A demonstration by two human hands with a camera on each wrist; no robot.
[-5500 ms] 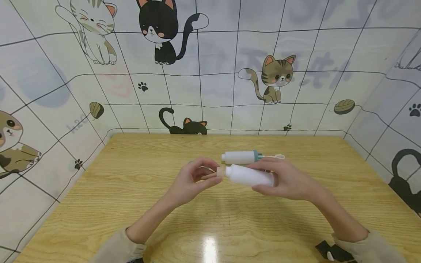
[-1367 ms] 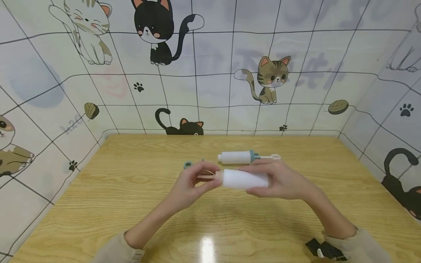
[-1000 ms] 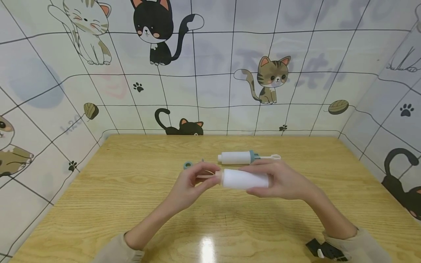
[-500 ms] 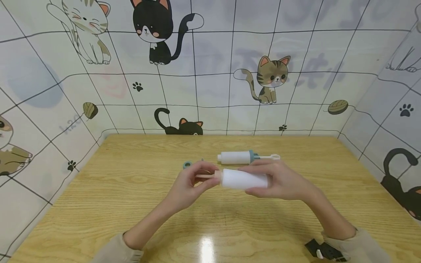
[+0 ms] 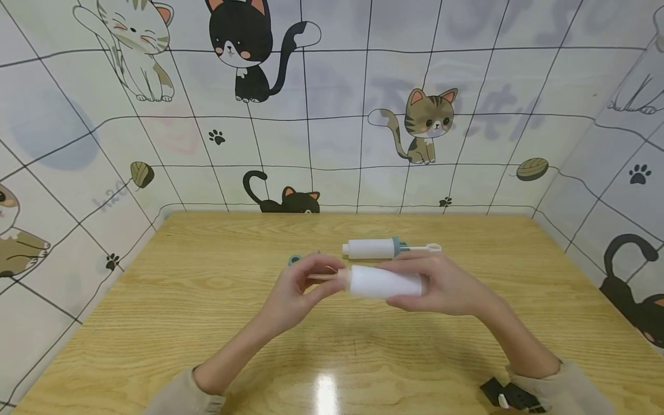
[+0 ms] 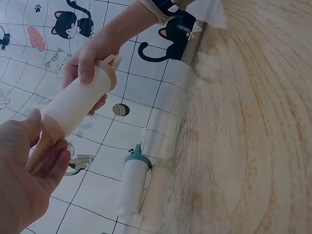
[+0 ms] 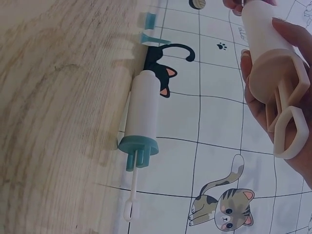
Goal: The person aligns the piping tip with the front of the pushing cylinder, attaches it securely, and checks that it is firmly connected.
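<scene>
A white syringe-like tube [image 5: 384, 281] lies almost level between the hands, above the table. My right hand [image 5: 446, 285] grips its right end, fingers and thumb round the barrel. At that end the right wrist view shows a beige collar [image 7: 268, 75] and a white loop handle [image 7: 279, 139]. My left hand [image 5: 287, 300] pinches a beige end cap [image 6: 52, 127] with thin prongs, which sits against the tube's left end and covers its neck. Behind the hands, a second white tube [image 5: 369, 249] with a teal collar [image 7: 139, 145] lies on the table.
A teal ring [image 5: 294, 260] lies just behind my left hand, partly hidden by it. A black object [image 5: 510, 396] is by the right sleeve at the front. The wooden table [image 5: 207, 248] meets a cat-printed sheet [image 5: 342, 144] at its back edge.
Some 5.5 seconds ago the beige cap was apart from the tube's narrow neck; now it covers that neck. The teal ring has come into view. Over the last second the hands barely moved.
</scene>
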